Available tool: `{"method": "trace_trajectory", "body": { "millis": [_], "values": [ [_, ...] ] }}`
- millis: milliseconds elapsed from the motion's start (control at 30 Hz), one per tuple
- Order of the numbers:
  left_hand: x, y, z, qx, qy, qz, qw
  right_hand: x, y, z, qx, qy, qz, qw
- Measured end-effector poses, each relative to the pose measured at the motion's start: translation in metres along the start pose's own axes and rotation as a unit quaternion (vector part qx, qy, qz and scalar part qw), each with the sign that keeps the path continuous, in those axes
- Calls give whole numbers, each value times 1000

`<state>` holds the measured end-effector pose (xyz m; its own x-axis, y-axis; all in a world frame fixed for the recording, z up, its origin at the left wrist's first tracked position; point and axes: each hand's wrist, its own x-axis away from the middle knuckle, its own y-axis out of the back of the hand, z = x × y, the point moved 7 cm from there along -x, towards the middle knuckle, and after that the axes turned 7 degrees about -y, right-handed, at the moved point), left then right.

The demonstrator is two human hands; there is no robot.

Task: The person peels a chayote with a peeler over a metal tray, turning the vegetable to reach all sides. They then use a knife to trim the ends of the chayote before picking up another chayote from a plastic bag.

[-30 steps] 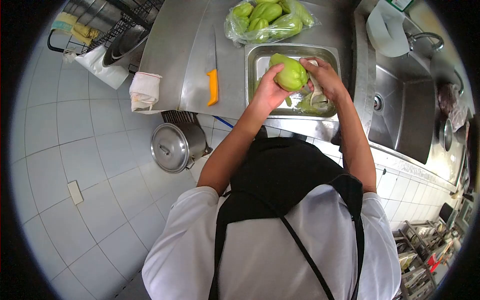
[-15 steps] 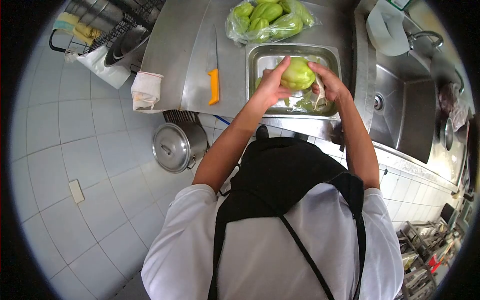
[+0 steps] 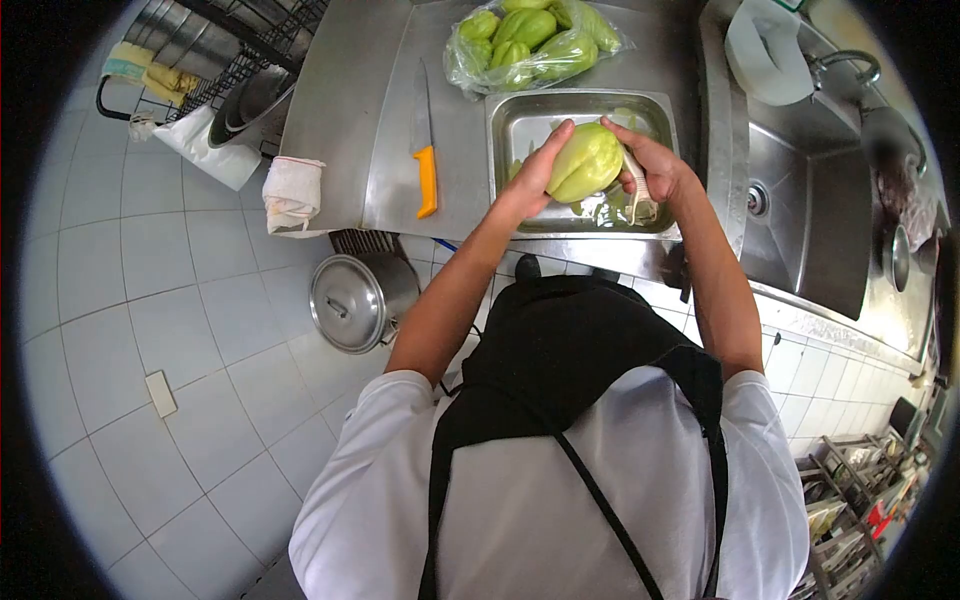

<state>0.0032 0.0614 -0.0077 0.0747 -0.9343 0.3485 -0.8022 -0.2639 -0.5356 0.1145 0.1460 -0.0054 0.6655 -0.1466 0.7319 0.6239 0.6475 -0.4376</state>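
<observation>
A pale green chayote (image 3: 586,163) is held between my two hands above a rectangular metal tray (image 3: 497,160). My left hand (image 3: 538,170) wraps round its left side. At its right end, the fingers of my right hand (image 3: 652,163) touch the chayote and also hold a peeler (image 3: 641,200) with a whitish handle, which points down toward the tray. Green peelings (image 3: 603,209) lie in the tray below. Behind the tray is a clear plastic bag (image 3: 535,45) with several whole green chayotes.
On the steel counter (image 3: 385,110), a knife (image 3: 426,180) with an orange handle lies left of the tray. A rolled cloth (image 3: 293,192) sits at the counter's left edge. A sink (image 3: 800,200) is at the right, and a lidded pot (image 3: 350,300) stands below the counter.
The chayote has turned in my hands, now showing a longer side, and has shifted slightly left. My left hand has moved a little left with it.
</observation>
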Motion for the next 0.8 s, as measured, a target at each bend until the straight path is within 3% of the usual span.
{"method": "trace_trajectory", "body": {
  "millis": [233, 333, 533, 633, 767, 800],
  "values": [
    [11, -13, 1, 184, 14, 23, 983, 2, 5, 4, 2, 12, -30, 999],
    [10, -14, -1, 242, 22, 86, 966, 6, 4, 7, 13, 16, -27, 999],
    [14, -16, -12, 198, 7, 146, 969, 19, -4, 12, 23, 5, 11, 1000],
    [8, -15, -5, 205, 41, 161, 964, 20, -8, 12, 35, 7, 6, 999],
    [4, -7, 0, 209, 3, 87, 974, 26, -1, 18, 58, 2, -70, 996],
    [3, -3, 1, 226, -9, 56, 973, 28, 3, 26, 29, 60, -91, 994]
  ]
}}
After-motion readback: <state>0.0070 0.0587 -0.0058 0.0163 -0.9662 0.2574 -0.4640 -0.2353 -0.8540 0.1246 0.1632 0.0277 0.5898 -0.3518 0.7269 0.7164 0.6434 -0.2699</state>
